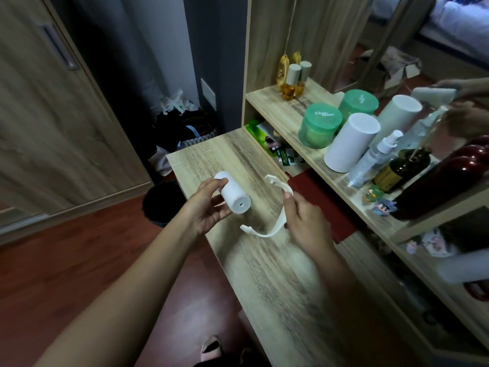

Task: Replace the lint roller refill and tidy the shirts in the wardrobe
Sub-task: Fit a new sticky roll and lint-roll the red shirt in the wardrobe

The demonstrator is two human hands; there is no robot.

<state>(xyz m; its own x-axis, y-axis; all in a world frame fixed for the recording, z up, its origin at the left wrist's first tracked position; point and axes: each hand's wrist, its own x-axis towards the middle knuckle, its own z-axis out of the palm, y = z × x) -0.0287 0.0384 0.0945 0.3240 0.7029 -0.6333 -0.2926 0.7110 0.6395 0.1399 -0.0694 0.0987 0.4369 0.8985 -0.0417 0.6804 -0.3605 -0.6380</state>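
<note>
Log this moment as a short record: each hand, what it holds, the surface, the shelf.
left hand: grips white roll above the desk
right hand: holds white handle frame
roll and frame: apart, not joined
surface: wooden desk
shelf: green jars, white canisters, spray bottle

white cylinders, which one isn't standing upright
The short white cylindrical roll held in the left hand, tilted above the wooden desk, its holed end facing the camera. The taller white cylinder stands upright on the wooden shelf beside the green jar.
</note>
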